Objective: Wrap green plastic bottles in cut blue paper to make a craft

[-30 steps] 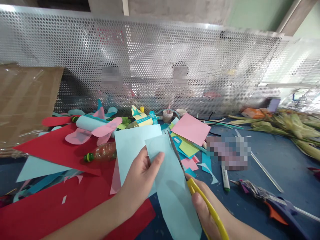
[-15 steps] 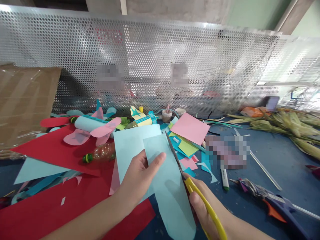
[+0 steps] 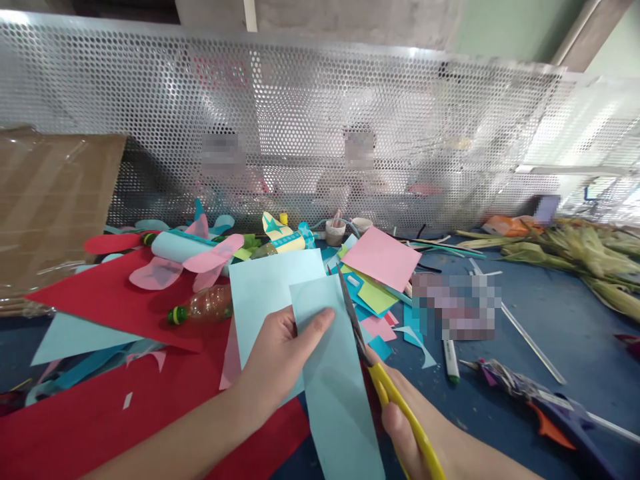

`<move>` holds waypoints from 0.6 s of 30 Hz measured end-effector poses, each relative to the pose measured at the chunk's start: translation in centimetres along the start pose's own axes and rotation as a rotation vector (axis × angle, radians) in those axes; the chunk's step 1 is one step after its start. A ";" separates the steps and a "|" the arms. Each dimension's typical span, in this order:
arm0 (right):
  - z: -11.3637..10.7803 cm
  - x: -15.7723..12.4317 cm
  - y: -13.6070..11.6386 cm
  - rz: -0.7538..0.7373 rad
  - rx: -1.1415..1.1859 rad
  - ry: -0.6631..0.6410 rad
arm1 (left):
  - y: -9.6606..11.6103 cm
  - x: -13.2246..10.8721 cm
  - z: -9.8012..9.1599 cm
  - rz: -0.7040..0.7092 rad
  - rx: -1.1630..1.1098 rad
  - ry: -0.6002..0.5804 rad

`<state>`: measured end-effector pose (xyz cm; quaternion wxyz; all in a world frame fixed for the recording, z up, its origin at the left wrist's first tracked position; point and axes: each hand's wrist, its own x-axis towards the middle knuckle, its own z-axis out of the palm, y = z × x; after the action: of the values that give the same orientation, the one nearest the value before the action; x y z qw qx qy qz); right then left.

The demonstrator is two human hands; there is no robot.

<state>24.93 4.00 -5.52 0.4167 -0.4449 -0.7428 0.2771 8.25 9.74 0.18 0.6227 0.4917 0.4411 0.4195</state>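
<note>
The person's left grip (image 3: 274, 353) is a bare hand, and the left thumb (image 3: 317, 328) is slender, with a rounded tip. The left forearm (image 3: 185, 427) is also uncovered, smooth, and becomes narrower toward the hand. The right grip (image 3: 417, 395) is likewise bare, with a rounded right thumb (image 3: 393, 419). The right forearm (image 3: 483, 455), so far as I see it, is uncovered too.

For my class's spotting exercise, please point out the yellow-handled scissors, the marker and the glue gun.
Yellow-handled scissors (image 3: 383, 383): head view, on the yellow handle.
Marker (image 3: 451, 361): head view, on the white barrel.
Glue gun (image 3: 574, 419): head view, on the blue body.
</note>
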 end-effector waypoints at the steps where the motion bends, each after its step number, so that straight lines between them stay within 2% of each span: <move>1: 0.1 -0.3 0.3 -0.008 0.020 -0.020 | 0.0 -0.1 0.1 0.013 0.016 0.008; 2: 0.2 -0.5 0.6 -0.002 0.040 -0.023 | 0.0 -0.2 0.1 0.028 0.027 0.009; 6: 0.6 -1.3 1.1 0.109 0.015 0.098 | 0.1 -0.4 0.3 0.063 0.031 -0.027; 11: -0.5 0.1 -0.4 0.043 0.063 -0.070 | 0.1 -0.3 0.2 0.045 0.061 -0.021; 18: -1.2 1.2 -2.1 0.120 0.207 -0.052 | 0.2 -0.4 0.2 0.037 0.047 -0.044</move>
<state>24.71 4.20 -2.83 0.4236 -0.4358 -0.6930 0.3879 8.37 9.37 0.41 0.6128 0.5232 0.4279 0.4095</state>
